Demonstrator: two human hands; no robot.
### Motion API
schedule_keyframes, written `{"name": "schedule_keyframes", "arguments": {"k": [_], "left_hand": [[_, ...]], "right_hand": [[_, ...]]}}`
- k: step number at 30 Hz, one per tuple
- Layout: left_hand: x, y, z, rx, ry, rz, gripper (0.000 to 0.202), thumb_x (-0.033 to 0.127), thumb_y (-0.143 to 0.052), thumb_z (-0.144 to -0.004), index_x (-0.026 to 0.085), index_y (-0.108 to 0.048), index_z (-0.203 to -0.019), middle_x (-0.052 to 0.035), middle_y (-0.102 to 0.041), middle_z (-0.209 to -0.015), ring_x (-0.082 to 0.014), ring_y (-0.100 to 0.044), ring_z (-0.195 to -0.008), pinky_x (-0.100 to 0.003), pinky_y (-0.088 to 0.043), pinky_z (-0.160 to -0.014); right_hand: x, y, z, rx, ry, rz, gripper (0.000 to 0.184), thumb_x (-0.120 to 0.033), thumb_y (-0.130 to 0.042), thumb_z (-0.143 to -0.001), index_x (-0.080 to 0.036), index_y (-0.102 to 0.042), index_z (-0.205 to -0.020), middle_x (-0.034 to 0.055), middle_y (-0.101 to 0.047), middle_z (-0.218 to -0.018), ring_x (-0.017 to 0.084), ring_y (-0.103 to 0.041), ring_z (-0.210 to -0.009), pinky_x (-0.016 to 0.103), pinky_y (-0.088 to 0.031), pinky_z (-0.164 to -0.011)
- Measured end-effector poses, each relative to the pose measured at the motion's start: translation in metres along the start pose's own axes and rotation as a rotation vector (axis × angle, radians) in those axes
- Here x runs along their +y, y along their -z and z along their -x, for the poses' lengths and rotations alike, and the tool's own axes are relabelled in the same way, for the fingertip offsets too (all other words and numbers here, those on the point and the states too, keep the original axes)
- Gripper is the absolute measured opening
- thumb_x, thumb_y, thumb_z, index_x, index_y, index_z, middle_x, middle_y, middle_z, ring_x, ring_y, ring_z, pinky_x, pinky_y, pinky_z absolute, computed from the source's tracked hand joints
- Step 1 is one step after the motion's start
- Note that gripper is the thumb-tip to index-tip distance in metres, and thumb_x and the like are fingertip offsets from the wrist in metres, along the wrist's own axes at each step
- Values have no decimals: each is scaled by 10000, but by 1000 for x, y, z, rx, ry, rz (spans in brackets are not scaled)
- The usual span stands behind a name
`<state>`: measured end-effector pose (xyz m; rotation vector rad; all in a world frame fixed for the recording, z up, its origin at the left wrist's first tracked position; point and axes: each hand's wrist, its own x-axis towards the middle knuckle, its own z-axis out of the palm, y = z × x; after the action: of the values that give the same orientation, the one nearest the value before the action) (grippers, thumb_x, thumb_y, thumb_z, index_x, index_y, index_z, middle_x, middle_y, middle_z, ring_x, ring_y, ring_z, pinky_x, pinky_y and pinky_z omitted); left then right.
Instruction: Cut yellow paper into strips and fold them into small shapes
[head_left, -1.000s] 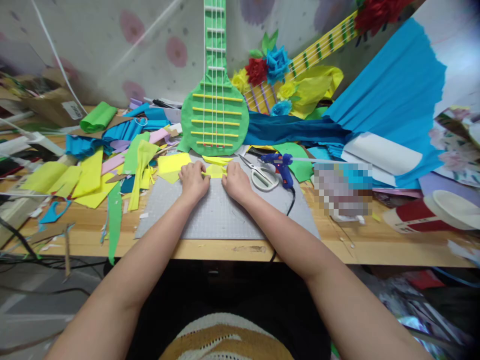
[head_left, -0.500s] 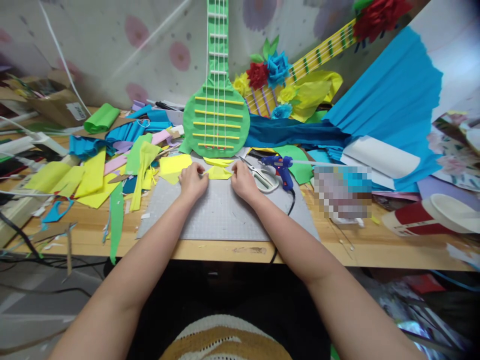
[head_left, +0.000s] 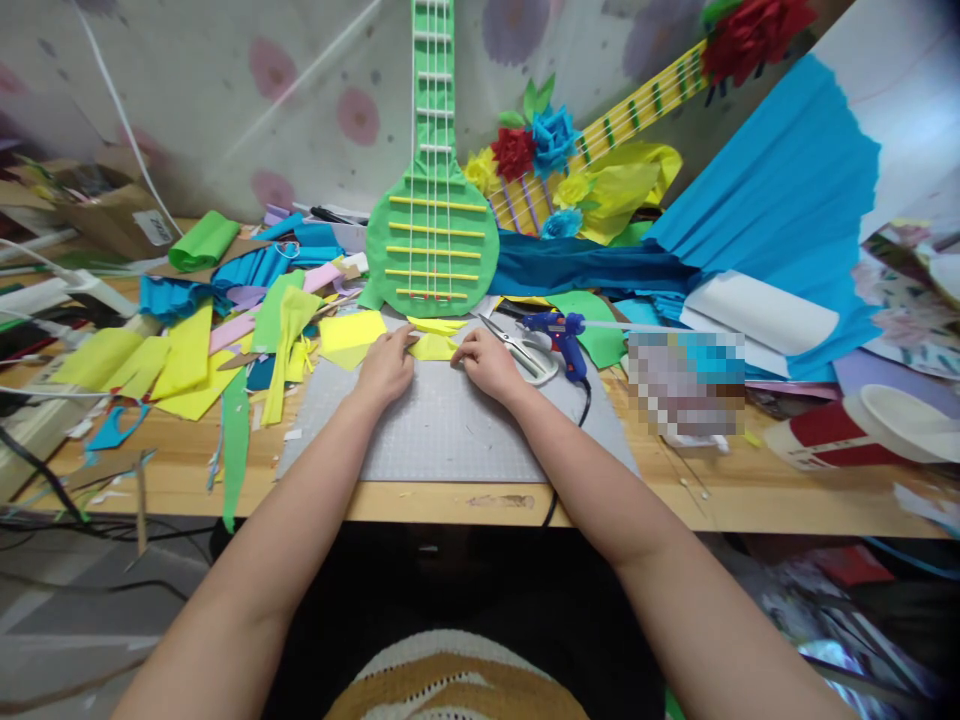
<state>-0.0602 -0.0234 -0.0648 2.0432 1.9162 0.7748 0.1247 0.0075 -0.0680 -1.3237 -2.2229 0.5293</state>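
A small folded yellow paper piece (head_left: 433,347) lies on the grey cutting mat (head_left: 442,430), between my two hands. My left hand (head_left: 386,365) rests on the mat at its left edge, fingers stretched forward and touching the paper. My right hand (head_left: 487,362) lies at its right edge, fingertips pressing down on the paper. Neither hand lifts it. Another yellow scrap (head_left: 436,324) sits just behind, and a yellow square sheet (head_left: 349,332) lies to the left.
Scissors (head_left: 517,347) and a blue glue gun (head_left: 561,335) lie right of my right hand. A green paper guitar (head_left: 431,240) leans on the wall behind. Coloured paper scraps (head_left: 187,350) cover the left side; blue crepe paper (head_left: 780,210) and a red-and-white cup (head_left: 847,430) sit right.
My hands have spread slightly and flattened onto the yellow paper; a second ago they were pinching it closer together. The view has shifted a little.
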Motion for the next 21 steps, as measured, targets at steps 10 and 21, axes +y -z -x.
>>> {"name": "schedule_keyframes", "arguments": {"k": [10,21], "left_hand": [[9,8,14,-84,28,417,424,132,-383,-669,193,-591,-1033,36,-637,-540,-143,-578,-530,-256,-458,-593],[-18,2,-3,-98,-157,123,743,-16,-369,-602,174,-412,-1319,-37,-639,-1170,-175,-464,-1212,-356,-331,-1052]], "right_hand": [[1,0,1,1,-67,69,376,-89,-419,-781,-207,-668,-1037,60,-554,-1016,178,-528,-935,299,-416,-814],[-7,2,6,-258,317,-132,363,-30,-423,-692,-219,-728,-753,11,-515,-842,117,-512,-811,247,-398,-808]]}}
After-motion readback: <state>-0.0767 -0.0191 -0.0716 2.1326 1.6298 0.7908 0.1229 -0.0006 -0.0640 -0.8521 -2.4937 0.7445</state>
